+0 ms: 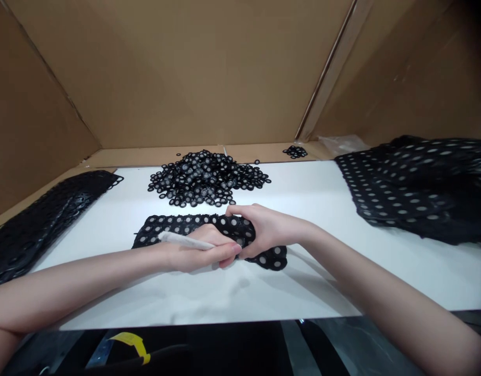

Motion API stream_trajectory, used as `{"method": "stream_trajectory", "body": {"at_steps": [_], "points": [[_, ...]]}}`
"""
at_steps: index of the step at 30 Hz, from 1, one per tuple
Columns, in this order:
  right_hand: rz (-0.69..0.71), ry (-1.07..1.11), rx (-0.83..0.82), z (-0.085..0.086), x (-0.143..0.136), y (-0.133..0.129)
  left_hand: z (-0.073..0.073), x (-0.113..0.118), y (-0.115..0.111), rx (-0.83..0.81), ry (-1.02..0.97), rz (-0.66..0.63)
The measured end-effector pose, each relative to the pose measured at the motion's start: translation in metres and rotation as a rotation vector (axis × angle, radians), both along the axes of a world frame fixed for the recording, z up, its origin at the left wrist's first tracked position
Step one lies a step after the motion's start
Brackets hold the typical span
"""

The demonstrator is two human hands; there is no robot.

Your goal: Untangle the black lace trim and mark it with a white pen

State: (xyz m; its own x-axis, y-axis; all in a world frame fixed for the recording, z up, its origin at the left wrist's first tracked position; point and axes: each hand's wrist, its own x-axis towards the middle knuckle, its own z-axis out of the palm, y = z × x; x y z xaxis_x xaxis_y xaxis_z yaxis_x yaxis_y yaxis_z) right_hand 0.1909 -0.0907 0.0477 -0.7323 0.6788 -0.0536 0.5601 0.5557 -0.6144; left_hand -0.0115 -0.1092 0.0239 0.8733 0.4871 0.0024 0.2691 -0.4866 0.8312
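Observation:
My left hand (203, 253) is closed around a white pen-shaped tool (181, 240); its working tip is hidden by my fingers. Under both hands a strip of black rubber sheet (156, 224) with rows of pale round spots lies on the white table (209, 297). My right hand (266, 227) pinches this strip near its right part, thumb in front and fingers behind, bending it up. The fingertips of the two hands meet at the strip. Beyond it is a heap of small black rubber rings (205, 180), many with pale centres.
At left lies a stack of black perforated sheets (48, 219). More spotted black sheet (412, 183) is piled at right. A few rings (295, 151) sit at the back on cardboard. Cardboard walls (197, 73) enclose the back and sides. A yellow strip (133, 342) shows below the table edge.

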Motion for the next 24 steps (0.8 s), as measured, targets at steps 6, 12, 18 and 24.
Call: {"method": "stream_trajectory", "body": {"at_steps": [6, 12, 18, 24], "points": [[0.008, 0.002, 0.018, 0.001, -0.001, -0.001, 0.001, 0.001, 0.004, -0.045, 0.05, -0.079], [-0.001, -0.03, -0.01, 0.0, 0.002, 0.002, -0.003, -0.007, 0.012, -0.337, -0.078, -0.034], [-0.045, -0.101, 0.036, 0.005, 0.013, 0.011, -0.007, -0.01, 0.025, -0.357, -0.274, 0.148], [-0.082, -0.163, 0.157, -0.002, 0.019, 0.022, -0.016, -0.006, 0.05, -0.182, -0.373, 0.269]]}}
